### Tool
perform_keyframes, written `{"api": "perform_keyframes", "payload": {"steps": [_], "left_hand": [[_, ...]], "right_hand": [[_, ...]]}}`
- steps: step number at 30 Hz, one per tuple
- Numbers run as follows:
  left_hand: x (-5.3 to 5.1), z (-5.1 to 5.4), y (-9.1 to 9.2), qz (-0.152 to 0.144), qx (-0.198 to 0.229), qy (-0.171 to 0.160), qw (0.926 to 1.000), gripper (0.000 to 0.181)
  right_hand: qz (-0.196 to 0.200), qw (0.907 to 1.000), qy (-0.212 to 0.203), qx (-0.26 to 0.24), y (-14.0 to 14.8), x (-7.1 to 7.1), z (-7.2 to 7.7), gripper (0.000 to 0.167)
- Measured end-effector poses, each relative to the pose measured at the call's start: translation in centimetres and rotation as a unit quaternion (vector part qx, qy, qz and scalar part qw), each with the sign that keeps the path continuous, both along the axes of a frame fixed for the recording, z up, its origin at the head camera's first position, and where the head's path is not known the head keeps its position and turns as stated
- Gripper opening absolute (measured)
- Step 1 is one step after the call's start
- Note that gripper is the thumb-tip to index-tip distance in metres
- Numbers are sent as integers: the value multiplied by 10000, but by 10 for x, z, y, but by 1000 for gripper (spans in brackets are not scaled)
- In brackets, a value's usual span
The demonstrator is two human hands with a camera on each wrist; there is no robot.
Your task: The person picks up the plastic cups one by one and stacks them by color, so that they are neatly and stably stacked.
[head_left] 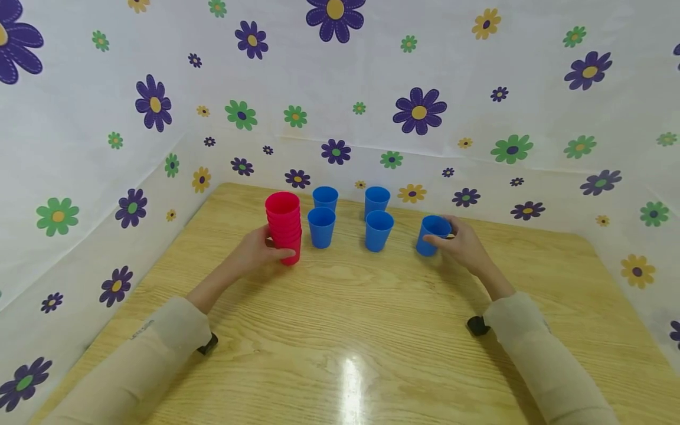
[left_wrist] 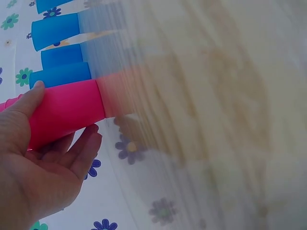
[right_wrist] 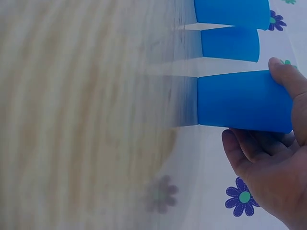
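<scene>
My left hand (head_left: 258, 251) grips a tall stack of nested red cups (head_left: 284, 227), thumb on the near side and fingers behind. In the left wrist view the lowest red cup (left_wrist: 72, 108) meets the table. At the right, my right hand (head_left: 463, 242) holds a single blue cup (head_left: 431, 237) between thumb and fingers. That blue cup (right_wrist: 244, 103) stands upright on the table in the right wrist view. Between the hands are two front blue cups, one on the left (head_left: 321, 228) and one on the right (head_left: 378, 231). Behind them stand two more, left (head_left: 326, 195) and right (head_left: 376, 195).
The wooden table (head_left: 329, 330) has a glossy top that reflects light near its front. A white flower-patterned sheet (head_left: 361, 77) hangs close behind the cups and along both sides. Dark wrist devices show at the left cuff (head_left: 208, 344) and right cuff (head_left: 477, 326).
</scene>
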State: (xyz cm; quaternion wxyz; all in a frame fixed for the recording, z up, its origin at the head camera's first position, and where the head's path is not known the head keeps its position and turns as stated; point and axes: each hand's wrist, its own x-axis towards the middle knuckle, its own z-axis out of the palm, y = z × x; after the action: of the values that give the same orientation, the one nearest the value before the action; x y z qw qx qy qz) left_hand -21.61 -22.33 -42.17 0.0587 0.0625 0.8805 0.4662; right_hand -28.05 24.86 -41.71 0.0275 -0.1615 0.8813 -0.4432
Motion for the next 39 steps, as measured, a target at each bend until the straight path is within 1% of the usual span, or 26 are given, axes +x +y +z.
{"api": "perform_keyframes", "payload": {"steps": [4, 8, 12, 15, 22, 27, 30, 33, 36, 39], "left_hand": [[-3, -1, -2, 182, -84, 29, 9998, 65], [-7, -2, -4, 351, -31, 73, 9994, 64], [-10, -1, -6, 475, 22, 112, 9988, 65], [-13, 1, -8, 555, -23, 91, 9984, 66], [-25, -1, -15, 779, -87, 88, 9969, 65], [-28, 0, -14, 931, -116, 102, 9955, 65], [-28, 2, -13, 951, -100, 101, 9954, 65], [-27, 3, -13, 887, -143, 25, 9960, 66], [-25, 5, -16, 799, -378, -137, 9960, 68], [-21, 9, -19, 766, -776, -331, 9935, 77]], "right_hand": [[-13, 10000, -8, 7, 3, 5, 0, 70], [-50, 10000, 14, 21, 5, 10, 0, 69], [-164, 9998, 25, 148, 7, 16, 1, 71], [-214, 9995, 16, 251, 8, 19, 2, 72], [-218, 9987, 73, 455, 14, 23, 5, 69], [-215, 9975, 217, 641, 18, 26, 6, 66], [-214, 9970, 252, 701, 20, 28, 7, 66], [-194, 9971, 217, 709, 21, 30, 7, 67], [-167, 9970, 165, 738, 22, 32, 7, 69], [-165, 9969, 118, 760, 22, 34, 6, 70]]}}
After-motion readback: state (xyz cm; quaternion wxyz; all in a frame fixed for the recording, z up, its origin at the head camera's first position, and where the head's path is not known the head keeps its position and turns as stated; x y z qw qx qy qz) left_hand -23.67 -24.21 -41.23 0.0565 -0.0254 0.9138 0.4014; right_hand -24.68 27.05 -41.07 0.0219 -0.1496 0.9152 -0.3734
